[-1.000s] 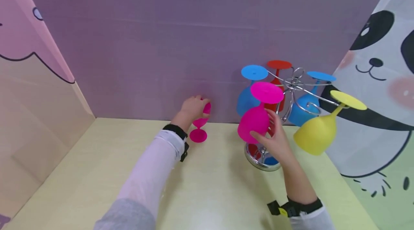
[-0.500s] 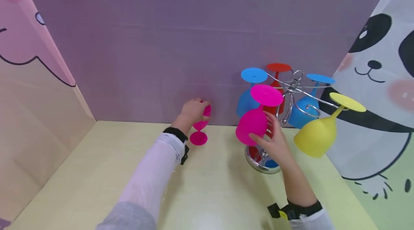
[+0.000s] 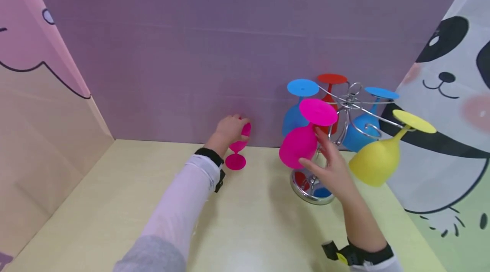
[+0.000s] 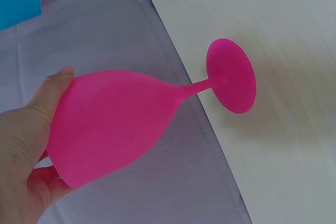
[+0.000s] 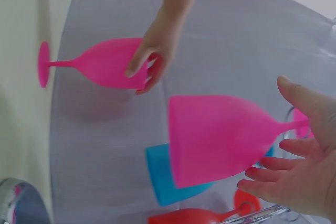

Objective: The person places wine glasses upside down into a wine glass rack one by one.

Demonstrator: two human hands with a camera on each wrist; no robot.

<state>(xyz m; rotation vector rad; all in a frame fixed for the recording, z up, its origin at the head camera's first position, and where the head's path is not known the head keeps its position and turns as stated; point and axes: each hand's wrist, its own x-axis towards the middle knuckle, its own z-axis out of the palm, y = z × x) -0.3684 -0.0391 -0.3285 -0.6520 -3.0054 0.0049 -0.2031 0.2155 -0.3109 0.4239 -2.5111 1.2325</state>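
Note:
My left hand (image 3: 232, 129) grips the bowl of a pink wine glass (image 3: 236, 146) near its rim, thumb on one side and fingers on the other. This glass is upright, its round foot (image 4: 231, 76) down by the table near the back wall. On the chrome rack (image 3: 350, 101) a second pink wine glass (image 3: 298, 146) hangs upside down by its foot. Beside that bowl is my right hand (image 3: 332, 170), fingers spread and thumb apart from the glass. In the right wrist view its fingertips (image 5: 252, 174) are right at the bowl's side.
Also hanging upside down on the rack are two blue wine glasses (image 3: 294, 120) (image 3: 360, 129), a red one (image 3: 330, 98) and a yellow one (image 3: 377, 161). The rack's round mirrored base (image 3: 311, 197) stands on the pale table (image 3: 153, 204). A grey-purple wall covering (image 3: 191, 72) rises behind.
My right hand has loosened from the hanging pink wine glass and drawn slightly right, its thumb leaving the bowl. The left hand stays on its glass.

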